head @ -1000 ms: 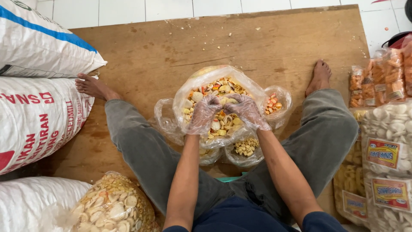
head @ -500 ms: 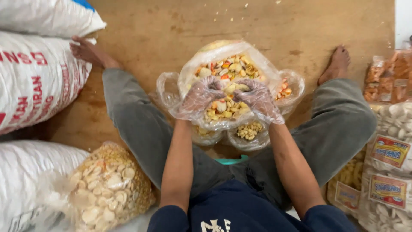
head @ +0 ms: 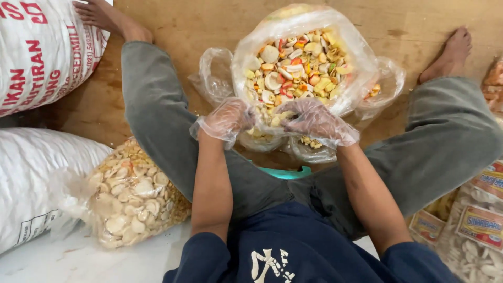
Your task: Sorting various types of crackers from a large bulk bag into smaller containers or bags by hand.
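I sit on a wooden floor (head: pixel 209 23) with legs spread. Between them stands a big clear plastic bag of mixed coloured crackers (head: pixel 301 57). My left hand (head: pixel 228 119) and my right hand (head: pixel 314 123), both in thin clear plastic gloves, are closed on a small clear bag of crackers (head: pixel 270 128) at the big bag's near edge. More small clear bags (head: pixel 215 76) lie around the big one; one below my right hand holds a few crackers (head: pixel 314 149).
White printed sacks (head: pixel 42 52) are stacked at the left. A clear bag of pale crackers (head: pixel 133 196) lies by my left thigh. Labelled cracker packets (head: pixel 479 220) pile up at the right. A teal object (head: pixel 285 173) shows between my legs.
The view has tilted down and closer. My hands have come back toward me from over the big bag, still gripping the small bag of crackers.
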